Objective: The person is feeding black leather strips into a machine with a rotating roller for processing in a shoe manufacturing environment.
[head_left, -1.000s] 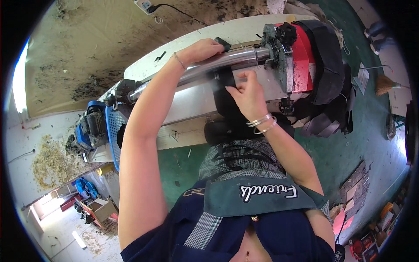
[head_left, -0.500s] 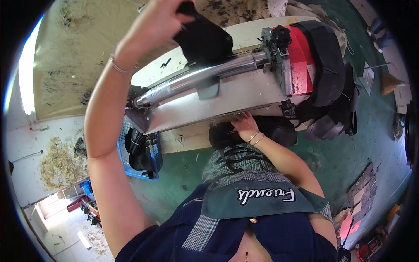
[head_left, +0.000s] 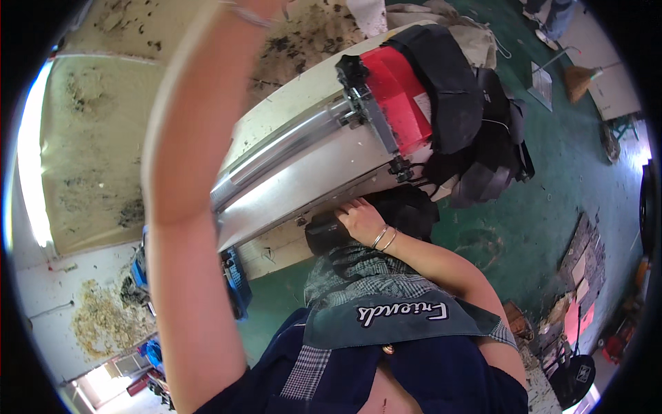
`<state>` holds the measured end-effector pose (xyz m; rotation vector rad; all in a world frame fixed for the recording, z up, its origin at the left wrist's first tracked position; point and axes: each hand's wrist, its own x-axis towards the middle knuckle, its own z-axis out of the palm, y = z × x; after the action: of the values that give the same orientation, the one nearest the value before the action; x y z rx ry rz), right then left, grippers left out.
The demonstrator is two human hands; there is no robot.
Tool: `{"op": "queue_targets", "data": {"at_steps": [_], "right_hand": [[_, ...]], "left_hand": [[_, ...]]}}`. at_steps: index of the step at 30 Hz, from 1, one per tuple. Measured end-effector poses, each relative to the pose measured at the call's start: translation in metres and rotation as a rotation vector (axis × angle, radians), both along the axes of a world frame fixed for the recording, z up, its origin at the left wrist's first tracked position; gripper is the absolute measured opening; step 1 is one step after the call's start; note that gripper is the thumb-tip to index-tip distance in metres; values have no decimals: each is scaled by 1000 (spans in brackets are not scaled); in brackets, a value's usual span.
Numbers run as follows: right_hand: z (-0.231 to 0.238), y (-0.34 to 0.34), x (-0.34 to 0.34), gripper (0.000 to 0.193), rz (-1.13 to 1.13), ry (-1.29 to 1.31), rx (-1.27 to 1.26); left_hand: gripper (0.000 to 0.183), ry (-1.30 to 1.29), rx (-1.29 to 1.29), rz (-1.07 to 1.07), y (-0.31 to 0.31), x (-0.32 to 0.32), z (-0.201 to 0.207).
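Note:
My left arm (head_left: 186,152) reaches far up across the machine's left end. Only the heel of my left hand (head_left: 267,7), past a bracelet, shows at the upper edge; its fingers and anything in them are out of view. My right hand (head_left: 363,221) lies on a dark bundle of black fabric pieces (head_left: 407,210) in front of the machine, fingers stretched toward its front edge. Ahead is a machine with a shiny metal roller (head_left: 289,141) above a smooth metal plate (head_left: 310,176). No black piece shows on the roller.
A red side cover (head_left: 396,96) closes the machine's right end, with stacked black pieces (head_left: 441,83) draped over it. A blue basket (head_left: 236,283) stands at the left, partly behind my arm. A broom (head_left: 580,81) and dustpan (head_left: 541,86) are at far right; another person's legs (head_left: 557,17) show beyond.
My left hand has moved up and out of most of the picture; the black piece it held is no longer visible. The view has turned, and my right hand stays on the bundle.

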<state>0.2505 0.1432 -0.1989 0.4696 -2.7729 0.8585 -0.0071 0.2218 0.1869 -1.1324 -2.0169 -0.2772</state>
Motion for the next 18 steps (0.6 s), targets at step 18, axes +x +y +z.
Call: {"op": "queue_targets", "data": {"at_steps": [18], "right_hand": [[122,36,4,14,-204,-359,-911]], "left_hand": [[31,-704,76,149,-168,67,-213]]}}
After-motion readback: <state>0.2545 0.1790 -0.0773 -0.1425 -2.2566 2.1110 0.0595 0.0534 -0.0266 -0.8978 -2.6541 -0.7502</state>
